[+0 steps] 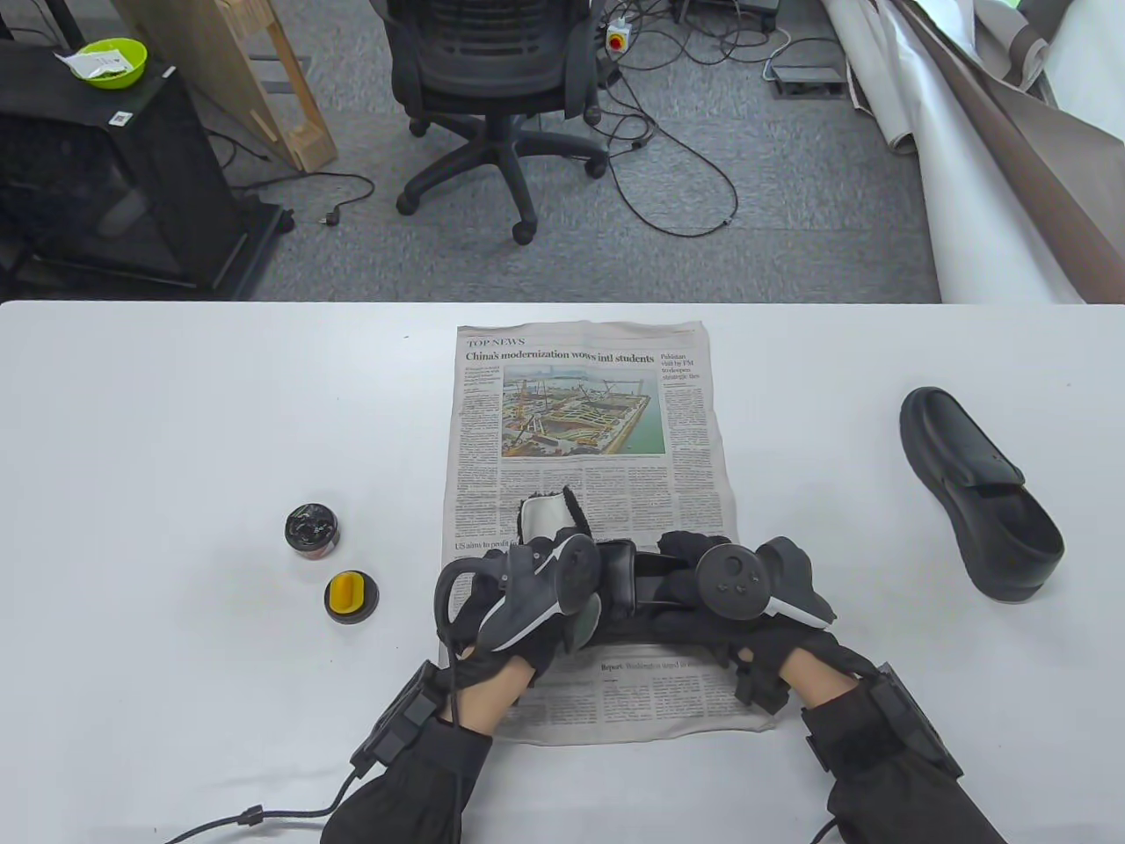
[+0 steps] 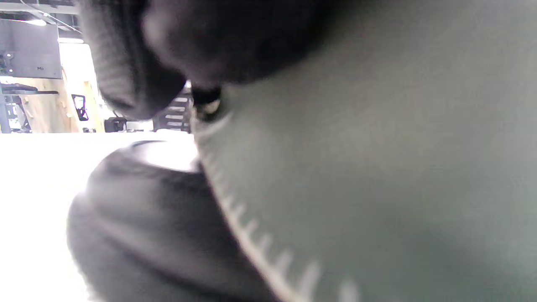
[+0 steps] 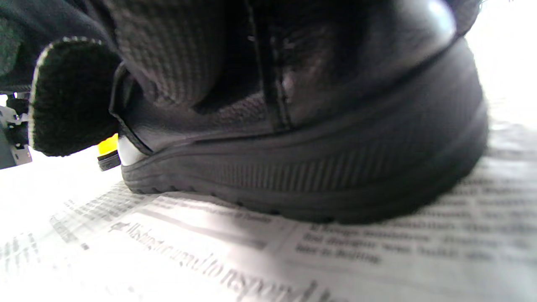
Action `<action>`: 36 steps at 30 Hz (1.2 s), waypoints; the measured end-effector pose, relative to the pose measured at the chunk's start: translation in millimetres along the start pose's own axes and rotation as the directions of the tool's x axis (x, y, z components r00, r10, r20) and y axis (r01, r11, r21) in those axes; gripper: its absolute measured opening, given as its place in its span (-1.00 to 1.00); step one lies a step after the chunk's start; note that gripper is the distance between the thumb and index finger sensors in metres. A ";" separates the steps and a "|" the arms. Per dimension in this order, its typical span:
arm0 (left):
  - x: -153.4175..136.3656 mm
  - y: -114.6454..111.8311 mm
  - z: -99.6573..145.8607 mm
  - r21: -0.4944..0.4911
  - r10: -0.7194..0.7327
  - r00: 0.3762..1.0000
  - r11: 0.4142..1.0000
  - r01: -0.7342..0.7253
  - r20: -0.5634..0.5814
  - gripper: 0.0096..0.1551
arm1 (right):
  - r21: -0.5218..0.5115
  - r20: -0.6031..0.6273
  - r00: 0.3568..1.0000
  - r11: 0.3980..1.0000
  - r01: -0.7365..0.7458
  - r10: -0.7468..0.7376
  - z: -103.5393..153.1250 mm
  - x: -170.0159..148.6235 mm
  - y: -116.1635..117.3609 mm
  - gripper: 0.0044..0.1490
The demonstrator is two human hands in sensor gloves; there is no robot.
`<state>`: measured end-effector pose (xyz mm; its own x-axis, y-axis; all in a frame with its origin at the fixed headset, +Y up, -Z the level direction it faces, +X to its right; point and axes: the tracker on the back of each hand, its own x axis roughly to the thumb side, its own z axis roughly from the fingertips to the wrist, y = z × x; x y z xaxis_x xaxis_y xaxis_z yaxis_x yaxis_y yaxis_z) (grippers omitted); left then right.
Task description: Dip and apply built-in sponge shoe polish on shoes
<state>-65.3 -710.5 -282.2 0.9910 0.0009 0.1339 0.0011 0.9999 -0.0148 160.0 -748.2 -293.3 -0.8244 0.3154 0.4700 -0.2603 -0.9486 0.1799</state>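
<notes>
A black shoe [image 1: 649, 591] lies on the newspaper [image 1: 589, 422], mostly hidden under both hands. My left hand [image 1: 527, 598] holds a grey cloth [image 1: 543, 515] with a stitched edge against the shoe. In the left wrist view the cloth [image 2: 377, 167] fills the frame beside the shoe [image 2: 142, 209]. My right hand [image 1: 729, 607] grips the shoe from the right; its gloved fingers [image 3: 176, 54] lie over the upper of the shoe [image 3: 335, 159]. The open polish tin [image 1: 311, 530] and its yellow sponge lid [image 1: 352, 598] sit to the left, apart from both hands.
A second black shoe [image 1: 980, 492] lies on the white table [image 1: 176, 422] at the right. The cloth's black fuzzy side [image 3: 71, 96] hangs at the left of the right wrist view. An office chair [image 1: 501, 79] and cables are on the floor beyond the table.
</notes>
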 end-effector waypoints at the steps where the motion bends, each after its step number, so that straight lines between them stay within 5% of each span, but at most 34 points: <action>1: -4.3 0.0 -0.7 -0.019 -0.019 1.000 1.000 0.019 -0.008 -0.32 | 0.000 -0.001 1.000 1.000 0.000 0.000 0.1 0.0 0.0 -0.49; 9: -38.2 1.2 -8.2 -0.140 -0.105 0.991 0.986 0.092 -0.084 -0.32 | 0.000 0.000 1.000 1.000 0.002 -0.002 -0.1 -0.1 0.2 -0.49; 13: -44.5 7.8 -7.6 -0.110 -0.181 0.977 0.979 0.169 -0.111 -0.33 | 0.001 0.002 1.000 1.000 0.003 -0.003 0.0 -0.3 0.2 -0.49; 21: 0.5 12.5 5.3 0.051 0.128 0.984 0.990 -0.135 0.127 -0.31 | 0.000 0.000 1.000 1.000 0.002 -0.002 0.1 -0.3 0.2 -0.50; 28: 34.4 6.0 17.9 0.149 0.031 0.987 0.987 -0.055 0.157 -0.26 | 0.001 0.002 1.000 1.000 0.001 -0.001 0.1 -0.3 0.1 -0.49; 36: 19.1 4.8 10.9 0.053 -0.067 0.995 0.997 0.063 0.079 -0.25 | 0.001 -0.001 1.000 1.000 0.001 -0.001 0.0 -0.2 0.2 -0.50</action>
<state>-47.9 -705.5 -268.9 0.9751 -0.0651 0.2121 0.0564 0.9973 0.0467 160.1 -748.5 -293.3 -0.8247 0.3161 0.4690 -0.2607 -0.9483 0.1808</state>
